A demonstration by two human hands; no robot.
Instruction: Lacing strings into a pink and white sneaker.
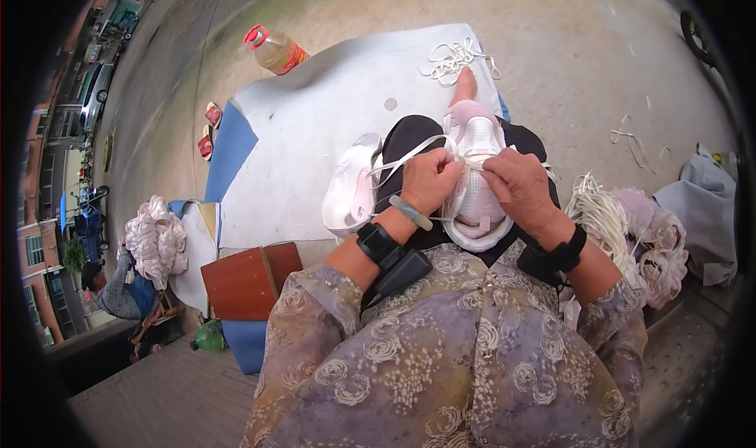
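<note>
A pink and white sneaker (479, 137) lies across my lap, its heel toward my body and its toe pointing away. My left hand (429, 182) is closed in a pinch on a white shoelace (416, 146) at the sneaker's left side, with a loop trailing off to the left. On the opposite side, my right hand (520, 184) pinches the lace close to the eyelets; the fingertips partly hide it. A second pale sneaker (348, 186) lies beside my left thigh, its opening facing up.
A white sheet (307, 141) covers the ground ahead, with loose laces (457, 58) near a bare foot (465, 86). A bottle (276, 51) stands at its far edge. Lace bundles (592, 212) and pinkish shoe uppers (661, 247) lie right; a brown board (244, 283) lies left.
</note>
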